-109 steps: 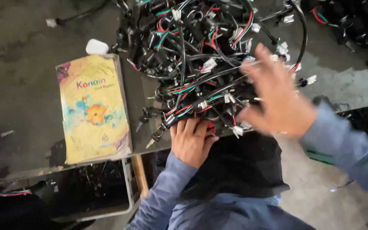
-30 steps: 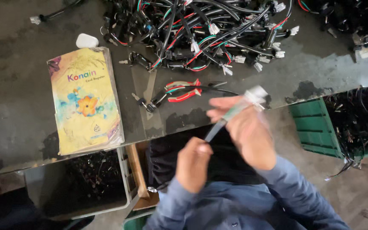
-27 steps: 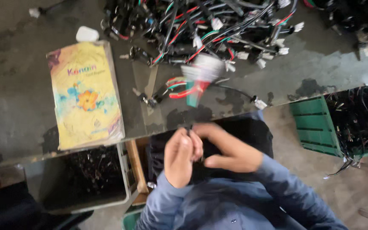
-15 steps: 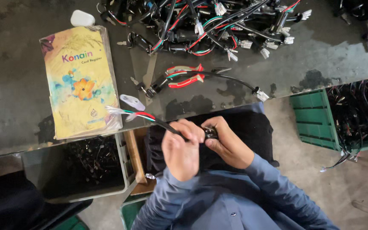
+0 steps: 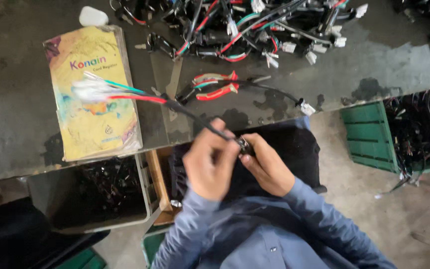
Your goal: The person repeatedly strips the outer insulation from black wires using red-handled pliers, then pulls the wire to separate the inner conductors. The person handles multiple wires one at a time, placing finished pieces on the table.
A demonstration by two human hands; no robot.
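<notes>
Both hands are pinched on one wire lead [image 5: 190,112] over the lap: left hand [image 5: 210,167] grips the black sleeve, right hand [image 5: 267,167] fingers its small end piece. Looks mid-fitting; next probably needs steady fingertip pressure. Red pliers [image 5: 215,85] lie on the bench [image 5: 21,134]

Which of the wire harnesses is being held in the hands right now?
The single black-sleeved harness with red and green leads, pinched by left hand and right hand; the others lie piled on the table.
</notes>
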